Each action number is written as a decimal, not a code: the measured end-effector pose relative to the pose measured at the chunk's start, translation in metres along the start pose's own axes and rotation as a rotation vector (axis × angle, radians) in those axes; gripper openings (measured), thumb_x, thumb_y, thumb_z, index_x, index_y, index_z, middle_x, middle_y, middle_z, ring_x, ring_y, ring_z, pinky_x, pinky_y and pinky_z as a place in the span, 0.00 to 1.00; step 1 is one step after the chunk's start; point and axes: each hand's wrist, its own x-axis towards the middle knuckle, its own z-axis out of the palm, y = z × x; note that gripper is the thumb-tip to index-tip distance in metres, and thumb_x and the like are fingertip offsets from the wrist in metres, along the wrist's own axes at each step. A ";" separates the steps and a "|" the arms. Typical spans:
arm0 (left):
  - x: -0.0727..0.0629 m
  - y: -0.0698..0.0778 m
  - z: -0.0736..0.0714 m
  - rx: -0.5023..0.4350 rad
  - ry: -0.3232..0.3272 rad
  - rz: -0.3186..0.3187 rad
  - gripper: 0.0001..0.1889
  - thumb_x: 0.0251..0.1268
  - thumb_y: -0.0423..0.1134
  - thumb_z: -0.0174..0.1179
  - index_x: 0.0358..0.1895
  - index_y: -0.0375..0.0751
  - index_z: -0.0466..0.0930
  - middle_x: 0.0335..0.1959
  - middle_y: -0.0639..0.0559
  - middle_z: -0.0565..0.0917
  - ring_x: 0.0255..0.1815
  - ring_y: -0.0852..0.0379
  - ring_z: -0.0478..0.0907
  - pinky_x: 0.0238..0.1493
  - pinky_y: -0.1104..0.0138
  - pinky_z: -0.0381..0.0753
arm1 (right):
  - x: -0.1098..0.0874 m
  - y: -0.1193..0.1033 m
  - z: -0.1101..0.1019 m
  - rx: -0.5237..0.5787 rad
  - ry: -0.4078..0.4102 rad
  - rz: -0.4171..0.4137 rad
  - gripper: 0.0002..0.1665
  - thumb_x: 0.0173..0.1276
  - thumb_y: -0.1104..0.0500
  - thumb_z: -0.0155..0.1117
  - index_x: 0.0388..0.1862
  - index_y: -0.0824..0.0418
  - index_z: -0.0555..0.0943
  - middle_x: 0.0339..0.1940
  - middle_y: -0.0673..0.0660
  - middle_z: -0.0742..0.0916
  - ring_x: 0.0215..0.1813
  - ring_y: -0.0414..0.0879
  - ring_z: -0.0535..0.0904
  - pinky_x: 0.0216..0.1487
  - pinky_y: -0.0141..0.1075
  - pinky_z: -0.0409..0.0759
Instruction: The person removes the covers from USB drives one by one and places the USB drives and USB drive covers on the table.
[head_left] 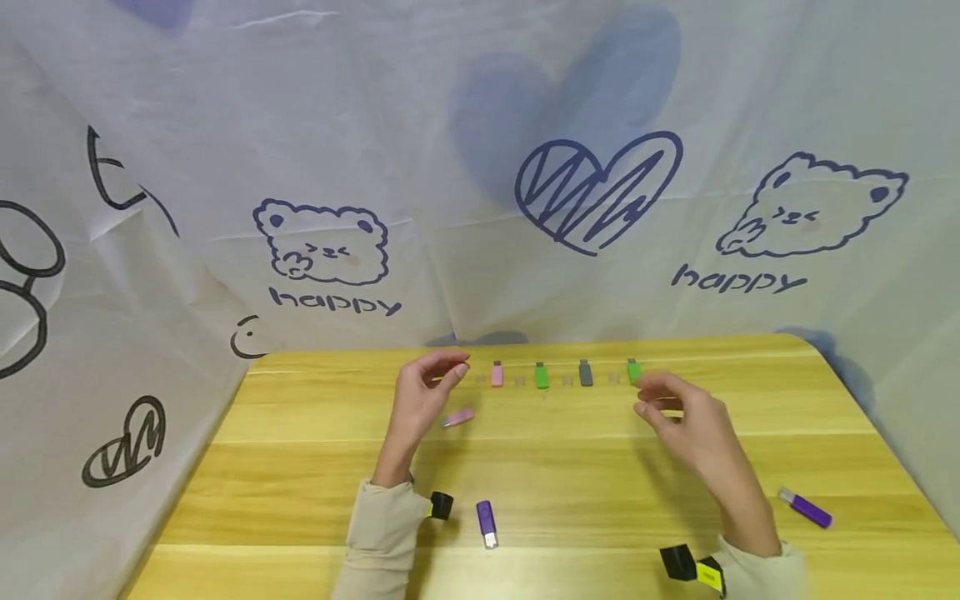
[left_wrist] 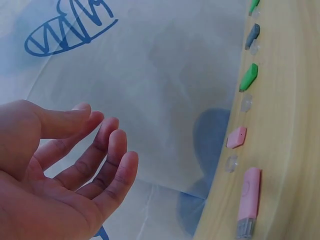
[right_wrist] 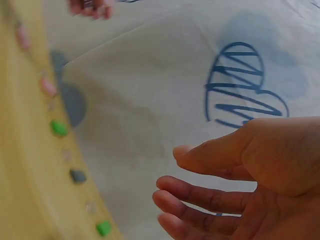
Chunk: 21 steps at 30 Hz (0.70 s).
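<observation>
My left hand (head_left: 422, 396) hovers near the left end of a row of USB sticks, fingers loosely bent, nothing in it. In the left wrist view its thumb stands apart from the fingertips. Just below it lies a loose pink USB stick (head_left: 458, 417), angled. The row holds a pink USB stick (head_left: 497, 375), a green USB stick (head_left: 542, 377), a dark grey USB stick (head_left: 586, 374) and a second green USB stick (head_left: 633, 370). My right hand (head_left: 692, 419) has its fingertips close to that last green one; the right wrist view shows nothing between thumb and fingers.
Small clear pieces (head_left: 567, 381) sit between the row's sticks. One purple USB stick (head_left: 487, 524) lies nearer the front, another purple USB stick (head_left: 806, 507) at the right. White cloth (head_left: 465, 300) with drawings hangs behind the wooden table (head_left: 555, 475).
</observation>
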 end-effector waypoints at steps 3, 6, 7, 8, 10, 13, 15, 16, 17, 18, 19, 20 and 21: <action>-0.001 0.002 0.002 -0.016 -0.014 -0.005 0.08 0.71 0.30 0.65 0.49 0.33 0.87 0.48 0.41 0.88 0.48 0.45 0.85 0.49 0.68 0.85 | -0.005 0.015 -0.005 -0.065 -0.011 -0.009 0.15 0.72 0.66 0.67 0.56 0.67 0.82 0.47 0.65 0.88 0.49 0.60 0.85 0.50 0.54 0.85; -0.003 0.003 0.002 -0.027 -0.025 -0.011 0.09 0.71 0.29 0.65 0.50 0.33 0.87 0.48 0.39 0.87 0.49 0.45 0.85 0.49 0.68 0.85 | -0.013 0.035 -0.014 -0.129 -0.026 -0.012 0.15 0.72 0.66 0.68 0.55 0.67 0.82 0.48 0.66 0.88 0.49 0.62 0.85 0.48 0.55 0.85; -0.003 0.003 0.002 -0.032 -0.026 -0.012 0.09 0.71 0.29 0.65 0.50 0.32 0.87 0.49 0.38 0.87 0.49 0.45 0.85 0.50 0.68 0.85 | -0.016 0.042 -0.018 -0.150 -0.031 -0.014 0.15 0.71 0.66 0.68 0.55 0.67 0.82 0.48 0.67 0.88 0.49 0.62 0.85 0.48 0.56 0.85; -0.004 0.004 0.002 -0.035 -0.029 -0.014 0.09 0.71 0.30 0.65 0.50 0.32 0.87 0.49 0.38 0.87 0.49 0.45 0.85 0.50 0.67 0.85 | -0.019 0.049 -0.021 -0.173 -0.035 -0.017 0.15 0.71 0.65 0.68 0.55 0.68 0.82 0.48 0.67 0.88 0.49 0.63 0.85 0.48 0.57 0.85; -0.004 0.004 0.002 -0.034 -0.034 -0.012 0.09 0.71 0.30 0.65 0.51 0.32 0.86 0.49 0.37 0.87 0.50 0.44 0.85 0.51 0.67 0.85 | -0.027 0.062 -0.029 -0.224 -0.042 -0.024 0.16 0.69 0.65 0.70 0.55 0.68 0.82 0.48 0.67 0.88 0.49 0.64 0.85 0.48 0.59 0.84; -0.004 0.005 0.001 -0.029 -0.035 -0.013 0.09 0.72 0.30 0.64 0.51 0.32 0.86 0.49 0.39 0.87 0.50 0.44 0.85 0.51 0.67 0.84 | -0.036 0.080 -0.040 -0.292 -0.083 -0.014 0.18 0.68 0.65 0.71 0.55 0.69 0.82 0.49 0.68 0.88 0.50 0.65 0.84 0.48 0.61 0.82; -0.004 0.006 0.001 -0.027 -0.031 -0.014 0.09 0.72 0.31 0.64 0.51 0.32 0.86 0.48 0.40 0.88 0.49 0.44 0.85 0.51 0.68 0.84 | -0.039 0.092 -0.047 -0.324 -0.120 0.001 0.19 0.68 0.65 0.70 0.56 0.69 0.81 0.50 0.69 0.87 0.51 0.67 0.83 0.48 0.63 0.81; -0.004 0.006 0.001 -0.026 -0.027 -0.014 0.09 0.73 0.31 0.64 0.51 0.32 0.87 0.47 0.40 0.88 0.49 0.44 0.85 0.50 0.69 0.84 | -0.040 0.098 -0.050 -0.337 -0.143 0.008 0.19 0.68 0.65 0.70 0.56 0.70 0.81 0.50 0.70 0.87 0.51 0.68 0.83 0.47 0.63 0.80; -0.003 0.006 0.000 -0.029 -0.024 -0.014 0.09 0.73 0.32 0.63 0.51 0.32 0.87 0.47 0.40 0.88 0.48 0.44 0.85 0.49 0.69 0.84 | -0.042 0.104 -0.053 -0.350 -0.159 0.011 0.19 0.68 0.65 0.71 0.56 0.70 0.81 0.50 0.71 0.86 0.51 0.68 0.83 0.47 0.63 0.81; -0.003 0.005 0.000 -0.031 -0.023 -0.010 0.10 0.73 0.32 0.63 0.51 0.32 0.87 0.46 0.40 0.88 0.47 0.43 0.85 0.49 0.69 0.84 | -0.043 0.109 -0.056 -0.363 -0.167 0.010 0.20 0.67 0.65 0.72 0.55 0.70 0.81 0.49 0.71 0.86 0.50 0.68 0.83 0.46 0.62 0.81; -0.002 0.004 0.000 -0.033 -0.025 -0.006 0.10 0.74 0.33 0.63 0.51 0.31 0.86 0.46 0.39 0.88 0.46 0.42 0.85 0.48 0.69 0.84 | -0.045 0.115 -0.058 -0.376 -0.171 0.007 0.20 0.66 0.65 0.72 0.55 0.71 0.81 0.48 0.71 0.86 0.49 0.68 0.83 0.44 0.61 0.81; -0.002 0.004 -0.001 -0.034 -0.026 -0.005 0.10 0.74 0.33 0.62 0.51 0.31 0.86 0.45 0.39 0.88 0.46 0.41 0.85 0.47 0.70 0.84 | -0.047 0.120 -0.061 -0.388 -0.172 0.003 0.20 0.65 0.66 0.73 0.54 0.71 0.81 0.47 0.70 0.86 0.48 0.67 0.83 0.43 0.60 0.82; -0.002 0.004 -0.001 -0.035 -0.027 -0.003 0.10 0.75 0.33 0.62 0.51 0.31 0.86 0.45 0.38 0.88 0.45 0.41 0.85 0.47 0.70 0.84 | -0.049 0.125 -0.063 -0.401 -0.172 -0.003 0.20 0.63 0.66 0.74 0.53 0.71 0.81 0.46 0.70 0.86 0.46 0.67 0.83 0.41 0.60 0.82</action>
